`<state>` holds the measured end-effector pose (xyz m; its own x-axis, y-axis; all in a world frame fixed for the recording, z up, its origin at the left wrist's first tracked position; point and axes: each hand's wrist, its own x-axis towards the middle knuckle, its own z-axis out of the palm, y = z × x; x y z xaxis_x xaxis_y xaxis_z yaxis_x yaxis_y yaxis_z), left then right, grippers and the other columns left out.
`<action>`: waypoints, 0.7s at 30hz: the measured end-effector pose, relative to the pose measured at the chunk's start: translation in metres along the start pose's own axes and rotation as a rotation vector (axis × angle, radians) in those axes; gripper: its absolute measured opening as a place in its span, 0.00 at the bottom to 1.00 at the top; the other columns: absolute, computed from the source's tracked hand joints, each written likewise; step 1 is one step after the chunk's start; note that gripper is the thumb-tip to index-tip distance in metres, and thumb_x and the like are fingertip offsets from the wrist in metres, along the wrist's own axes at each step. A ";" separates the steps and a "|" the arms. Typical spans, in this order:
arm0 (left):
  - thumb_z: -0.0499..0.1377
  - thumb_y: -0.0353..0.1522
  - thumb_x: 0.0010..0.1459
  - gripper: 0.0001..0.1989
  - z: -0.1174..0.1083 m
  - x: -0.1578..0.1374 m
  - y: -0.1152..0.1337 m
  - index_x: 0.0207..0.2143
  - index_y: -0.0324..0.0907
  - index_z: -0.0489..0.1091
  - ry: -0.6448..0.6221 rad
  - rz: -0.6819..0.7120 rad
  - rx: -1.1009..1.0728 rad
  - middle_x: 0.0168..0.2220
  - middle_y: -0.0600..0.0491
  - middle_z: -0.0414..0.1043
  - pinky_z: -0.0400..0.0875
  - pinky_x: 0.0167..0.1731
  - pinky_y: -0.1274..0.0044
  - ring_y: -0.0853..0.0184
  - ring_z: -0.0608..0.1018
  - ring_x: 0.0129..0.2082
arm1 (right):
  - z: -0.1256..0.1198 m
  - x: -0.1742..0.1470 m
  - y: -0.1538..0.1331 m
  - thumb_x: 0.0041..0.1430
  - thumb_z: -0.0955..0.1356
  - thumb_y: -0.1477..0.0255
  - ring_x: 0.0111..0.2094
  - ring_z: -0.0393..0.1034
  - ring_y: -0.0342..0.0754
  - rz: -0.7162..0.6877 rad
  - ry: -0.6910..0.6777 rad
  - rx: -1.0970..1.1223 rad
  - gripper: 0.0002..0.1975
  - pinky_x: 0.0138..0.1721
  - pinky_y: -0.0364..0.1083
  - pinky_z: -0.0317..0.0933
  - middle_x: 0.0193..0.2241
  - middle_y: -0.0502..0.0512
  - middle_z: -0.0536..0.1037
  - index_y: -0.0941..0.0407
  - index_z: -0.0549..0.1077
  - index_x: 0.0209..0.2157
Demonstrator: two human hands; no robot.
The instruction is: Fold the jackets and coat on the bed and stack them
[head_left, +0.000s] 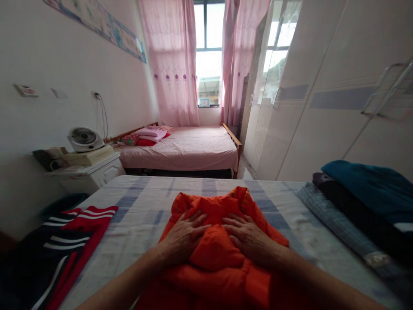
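An orange puffy jacket [219, 254] lies on the near bed, its collar end pointing away from me. My left hand [187, 234] rests flat on the left of its upper part, fingers spread. Across from it, my right hand [247, 234] presses flat on the right side, fingers also spread. Neither hand grips the fabric. The lower part of the jacket runs out of view at the bottom edge.
Dark and red striped clothes [74, 241] lie at the left on the striped bedsheet [135, 241]. Folded clothes [361, 206] are stacked at the right. Beyond are a pink bed [190, 150], a nightstand [93, 172] with a fan [85, 138], and a white wardrobe [309, 129].
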<state>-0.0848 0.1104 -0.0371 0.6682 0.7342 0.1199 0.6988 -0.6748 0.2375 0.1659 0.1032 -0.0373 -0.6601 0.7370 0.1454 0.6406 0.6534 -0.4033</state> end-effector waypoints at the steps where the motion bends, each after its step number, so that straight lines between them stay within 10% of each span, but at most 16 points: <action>1: 0.51 0.35 0.61 0.15 -0.005 0.000 0.002 0.48 0.54 0.71 0.007 -0.029 0.012 0.56 0.53 0.67 0.50 0.58 0.54 0.55 0.65 0.58 | -0.001 0.002 0.001 0.62 0.59 0.70 0.56 0.59 0.51 -0.003 -0.010 0.003 0.16 0.58 0.55 0.46 0.52 0.50 0.71 0.47 0.72 0.47; 4: 0.50 0.35 0.62 0.14 -0.024 -0.001 0.013 0.46 0.51 0.72 0.127 -0.057 -0.004 0.53 0.54 0.70 0.49 0.60 0.60 0.59 0.65 0.58 | -0.019 0.017 0.009 0.60 0.59 0.74 0.49 0.67 0.47 0.040 0.098 -0.037 0.16 0.53 0.48 0.54 0.45 0.52 0.76 0.52 0.74 0.43; 8: 0.50 0.41 0.62 0.26 -0.020 -0.011 0.041 0.61 0.53 0.53 0.007 0.080 -0.125 0.65 0.55 0.47 0.48 0.61 0.62 0.59 0.51 0.64 | -0.038 0.049 0.028 0.60 0.59 0.72 0.54 0.62 0.50 0.194 0.220 -0.175 0.19 0.55 0.51 0.51 0.53 0.58 0.69 0.55 0.67 0.53; 14: 0.52 0.41 0.60 0.25 0.007 -0.020 0.068 0.59 0.50 0.59 -0.159 0.029 -0.185 0.62 0.52 0.56 0.47 0.62 0.61 0.56 0.54 0.63 | -0.021 0.083 0.058 0.44 0.72 0.58 0.53 0.61 0.61 0.280 -0.013 -0.271 0.33 0.55 0.60 0.47 0.51 0.65 0.70 0.56 0.69 0.51; 21: 0.56 0.37 0.57 0.29 -0.006 -0.046 0.096 0.60 0.42 0.57 -0.272 -0.025 -0.140 0.63 0.48 0.53 0.54 0.60 0.66 0.58 0.57 0.62 | -0.037 0.100 0.031 0.53 0.68 0.66 0.38 0.70 0.49 0.241 -0.154 -0.420 0.10 0.47 0.54 0.57 0.32 0.55 0.76 0.59 0.73 0.30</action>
<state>-0.0506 0.0122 -0.0138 0.7082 0.6909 -0.1452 0.6864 -0.6258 0.3703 0.1346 0.2037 -0.0019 -0.5037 0.8621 -0.0544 0.8636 0.5042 -0.0066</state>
